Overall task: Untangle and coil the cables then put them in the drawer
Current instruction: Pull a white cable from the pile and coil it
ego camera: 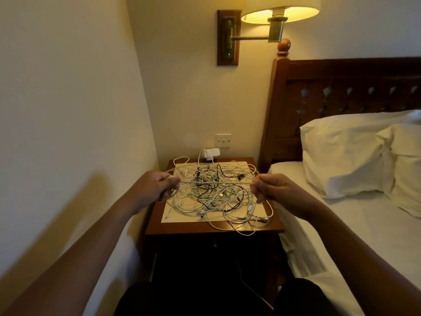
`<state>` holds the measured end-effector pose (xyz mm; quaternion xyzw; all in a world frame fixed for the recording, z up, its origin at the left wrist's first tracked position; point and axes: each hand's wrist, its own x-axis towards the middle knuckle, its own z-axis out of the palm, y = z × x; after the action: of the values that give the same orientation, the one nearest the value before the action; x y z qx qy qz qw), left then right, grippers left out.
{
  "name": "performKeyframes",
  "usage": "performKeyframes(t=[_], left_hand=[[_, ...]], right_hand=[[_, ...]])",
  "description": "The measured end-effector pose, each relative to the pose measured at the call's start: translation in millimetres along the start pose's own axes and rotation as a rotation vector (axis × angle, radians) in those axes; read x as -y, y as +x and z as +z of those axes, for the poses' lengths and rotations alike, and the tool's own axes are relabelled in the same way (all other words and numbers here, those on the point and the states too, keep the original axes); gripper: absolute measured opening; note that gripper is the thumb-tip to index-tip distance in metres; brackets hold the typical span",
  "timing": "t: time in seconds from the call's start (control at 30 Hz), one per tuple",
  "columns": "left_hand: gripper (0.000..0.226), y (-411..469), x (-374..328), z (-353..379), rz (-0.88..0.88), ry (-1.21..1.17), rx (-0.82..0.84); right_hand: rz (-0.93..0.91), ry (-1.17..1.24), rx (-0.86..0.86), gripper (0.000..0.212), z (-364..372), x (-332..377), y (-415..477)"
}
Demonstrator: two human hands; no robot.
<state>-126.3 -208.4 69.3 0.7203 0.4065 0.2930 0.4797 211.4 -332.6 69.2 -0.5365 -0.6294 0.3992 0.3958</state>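
A tangle of white, black and pale green cables [214,197] lies spread over the top of a wooden nightstand [157,226]. One white cable [216,183] is stretched taut and level above the tangle. My left hand [157,185] pinches its left end and my right hand [271,188] pinches its right end, both with curled fingers. A few white loops hang over the nightstand's front edge. The drawer front [214,244] below the top is dark and closed, with a small knob.
A wall stands close on the left. The bed [330,224] with white pillows [346,156] lies right of the nightstand, its wooden headboard behind. A white charger [211,153] sits plugged in at the back wall under a switch. A lit wall lamp [278,14] hangs above.
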Motion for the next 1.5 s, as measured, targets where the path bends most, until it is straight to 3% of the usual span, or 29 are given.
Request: performKeyframes(t=[0.07, 0.17, 0.23, 0.3, 0.37, 0.43, 0.5, 0.63, 0.8, 0.87, 1.0, 1.2, 1.33, 1.4, 1.5], left_hand=[[0.038, -3, 6, 6, -0.049, 0.020, 0.091], [0.040, -9, 1, 10, -0.033, -0.101, 0.236], [0.043, -11, -7, 12, 0.025, -0.200, 0.313], [0.041, -11, -17, 19, 0.065, -0.279, 0.337], [0.035, -10, -26, 29, 0.078, -0.359, 0.341], [0.032, -6, -36, 41, 0.084, -0.419, 0.332], [0.032, -1, -41, 51, 0.073, -0.441, 0.294], [0.030, 7, -45, 64, 0.038, -0.553, 0.207], [0.028, 9, -38, 58, 0.018, -0.536, 0.073], [0.029, 8, -31, 54, 0.014, -0.430, 0.045], [0.026, -1, -28, 35, -0.005, -0.306, 0.024], [0.027, -14, -17, 14, -0.053, -0.448, 0.022], [0.027, -14, -30, 36, -0.101, -0.627, 0.130], [0.028, -13, -38, 44, -0.109, -0.667, 0.178], [0.029, -10, -46, 61, -0.124, -0.661, 0.229]], right_hand=[[0.010, 0.120, -0.091, 0.034, -5, 5, 3], [0.056, -0.068, -0.230, 0.034, -9, -1, 11], [0.095, -0.281, -0.185, 0.031, -8, -8, 13], [0.155, -0.446, -0.035, 0.024, -5, -14, 13], [0.162, -0.531, 0.012, 0.030, 4, -15, 13], [0.082, -0.430, -0.016, 0.042, 17, -1, 12], [-0.024, -0.244, -0.028, 0.037, 35, 20, 10], [-0.149, -0.147, -0.137, 0.028, 62, 48, 11], [0.018, 0.246, -0.067, 0.032, 65, 50, 13], [0.005, 0.118, -0.033, 0.024, 64, 45, 15], [-0.103, -0.431, -0.136, 0.019, 39, 24, 23], [-0.008, -0.530, -0.211, 0.015, -5, -7, 19], [0.146, -0.653, -0.022, 0.022, 8, -16, 21], [0.099, -0.541, -0.022, 0.030, 20, -8, 19], [-0.050, -0.174, -0.062, 0.025, 46, 22, 16]])
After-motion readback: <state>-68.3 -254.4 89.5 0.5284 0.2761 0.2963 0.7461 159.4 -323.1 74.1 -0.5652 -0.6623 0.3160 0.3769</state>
